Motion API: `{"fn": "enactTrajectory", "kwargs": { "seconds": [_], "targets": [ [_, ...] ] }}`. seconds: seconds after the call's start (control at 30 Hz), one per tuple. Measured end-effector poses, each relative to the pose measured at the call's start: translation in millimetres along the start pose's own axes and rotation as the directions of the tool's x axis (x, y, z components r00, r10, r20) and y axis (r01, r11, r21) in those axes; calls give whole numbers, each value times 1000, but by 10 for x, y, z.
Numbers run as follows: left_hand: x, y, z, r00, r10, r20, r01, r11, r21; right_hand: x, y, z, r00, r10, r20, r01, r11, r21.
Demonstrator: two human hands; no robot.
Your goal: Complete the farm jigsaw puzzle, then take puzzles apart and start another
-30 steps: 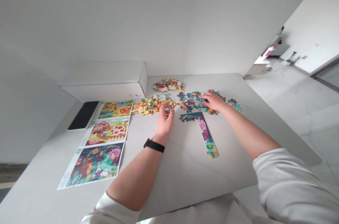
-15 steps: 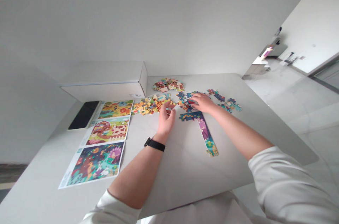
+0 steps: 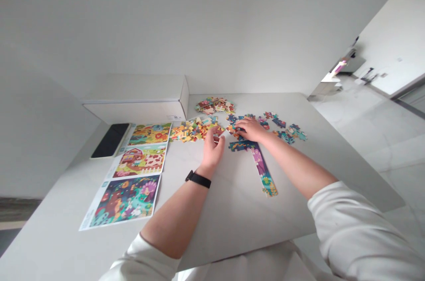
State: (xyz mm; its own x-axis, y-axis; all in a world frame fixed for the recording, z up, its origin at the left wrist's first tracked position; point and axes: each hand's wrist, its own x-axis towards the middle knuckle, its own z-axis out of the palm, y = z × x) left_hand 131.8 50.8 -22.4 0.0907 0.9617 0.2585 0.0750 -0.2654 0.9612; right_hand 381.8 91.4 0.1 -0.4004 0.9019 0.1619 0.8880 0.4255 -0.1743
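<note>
Both hands are working at the loose pieces: my right hand (image 3: 250, 129) is lying flat, fingers apart, on the blue pile (image 3: 234, 119) just above the joined strip (image 3: 262, 168), while my left hand (image 3: 212, 148) is curling beside the yellow pile (image 3: 191, 131); whether it is pinching a piece I cannot tell. I am judging this as searching; next calls for lifting one piece cleanly.

The table (image 3: 232, 219) looks smooth, matt and pale. The puzzle pieces (image 3: 191, 131) seem printed cardboard; the far-left box (image 3: 133, 112) is matt white card. 3 sheets (image 3: 141, 160) are smooth printed paper. The phone (image 3: 111, 140) is glossy black.
</note>
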Motion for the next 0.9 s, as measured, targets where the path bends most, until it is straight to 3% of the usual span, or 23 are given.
{"fn": "enactTrajectory", "kwargs": {
  "seconds": [0.7,0.9],
  "targets": [
    [13,-17,0,1000,-1,1,1,1000,25,-32,215,-52,1000,17,10,-17,1000,27],
    [6,9,4,1000,2,13,-2,1000,13,56,257,-91,979,178,-95,-179,984,0]
  ]
}}
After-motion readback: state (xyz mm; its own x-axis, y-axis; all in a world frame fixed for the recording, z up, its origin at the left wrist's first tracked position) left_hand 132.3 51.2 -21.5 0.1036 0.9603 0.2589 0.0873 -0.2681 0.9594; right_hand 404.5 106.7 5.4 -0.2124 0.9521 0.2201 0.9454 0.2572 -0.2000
